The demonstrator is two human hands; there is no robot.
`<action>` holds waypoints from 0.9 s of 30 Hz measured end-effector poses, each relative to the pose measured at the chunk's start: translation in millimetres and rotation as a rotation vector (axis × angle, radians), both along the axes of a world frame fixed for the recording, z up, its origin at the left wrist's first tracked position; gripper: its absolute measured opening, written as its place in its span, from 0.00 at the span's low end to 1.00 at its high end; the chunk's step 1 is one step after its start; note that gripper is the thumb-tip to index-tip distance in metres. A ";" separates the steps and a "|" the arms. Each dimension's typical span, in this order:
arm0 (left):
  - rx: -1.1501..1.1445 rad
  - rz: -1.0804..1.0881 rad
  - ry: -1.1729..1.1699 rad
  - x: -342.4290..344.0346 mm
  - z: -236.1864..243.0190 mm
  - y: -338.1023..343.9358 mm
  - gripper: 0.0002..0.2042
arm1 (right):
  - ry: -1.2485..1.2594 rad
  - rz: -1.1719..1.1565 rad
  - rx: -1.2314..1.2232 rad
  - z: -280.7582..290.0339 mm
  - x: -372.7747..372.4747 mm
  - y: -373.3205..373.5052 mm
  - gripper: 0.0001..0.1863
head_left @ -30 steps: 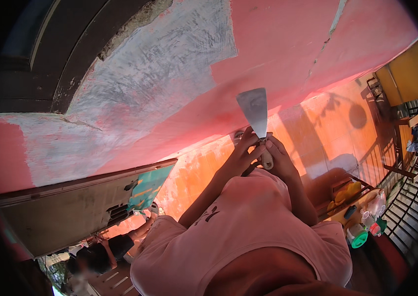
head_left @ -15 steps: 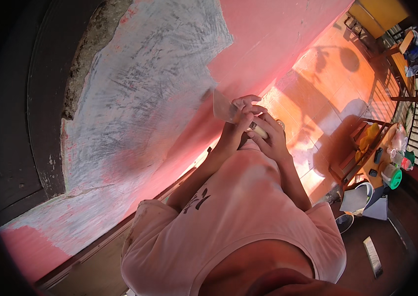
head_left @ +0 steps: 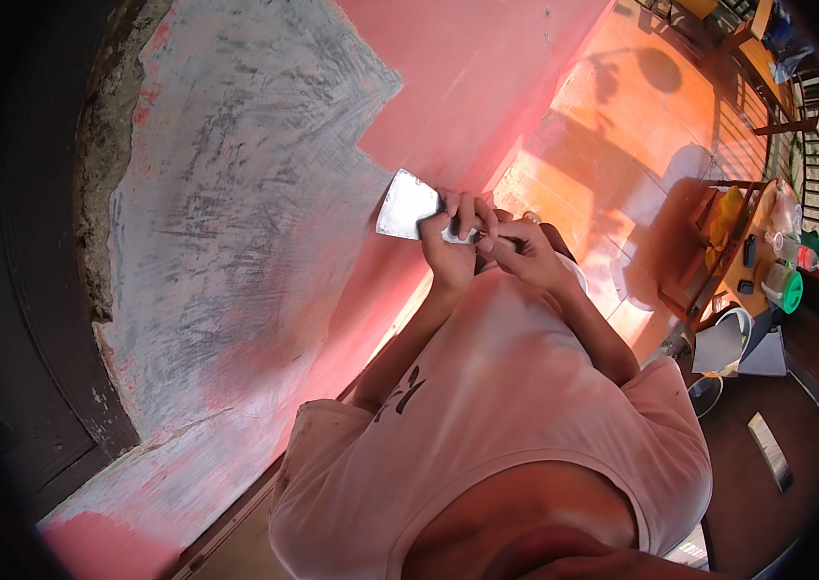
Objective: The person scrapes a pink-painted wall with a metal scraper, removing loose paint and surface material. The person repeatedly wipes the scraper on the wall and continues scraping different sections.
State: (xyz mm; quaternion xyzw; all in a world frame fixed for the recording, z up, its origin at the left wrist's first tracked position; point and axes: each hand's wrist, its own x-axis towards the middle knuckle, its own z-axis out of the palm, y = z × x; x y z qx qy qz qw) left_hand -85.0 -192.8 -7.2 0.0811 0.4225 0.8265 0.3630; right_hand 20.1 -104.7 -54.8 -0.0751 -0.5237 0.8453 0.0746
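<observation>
A putty knife with a wide metal blade (head_left: pixel 407 206) is held in front of my chest, its blade bright with reflected light and pointing at the wall. My left hand (head_left: pixel 450 240) is closed around it just behind the blade, fingers curled over the top. My right hand (head_left: pixel 531 257) is closed too, its thumb and fingertips pinching at the handle end; the fingers hide most of the handle. Beside them stands a pink wall (head_left: pixel 458 97) bearing a large grey-white streaked patch (head_left: pixel 245 193). The blade looks apart from the wall, though the gap is hard to judge.
A dark wooden frame (head_left: pixel 23 319) borders the wall at left, with rough broken plaster (head_left: pixel 105 184) along it. At right, a wooden table (head_left: pixel 752 227) carries tubs and small items, next to a chair (head_left: pixel 704 251). Sunlit orange tiles (head_left: pixel 612 164) lie beyond my hands.
The putty knife has turned, so its blade now shines. My left hand has moved from fingering the blade to gripping behind it. The whole view has shifted slightly.
</observation>
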 end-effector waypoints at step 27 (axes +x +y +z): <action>-0.097 0.146 0.009 -0.9 18.7 0.4 0.07 | 0.132 -0.129 0.025 7.1 -14.5 -20.5 0.10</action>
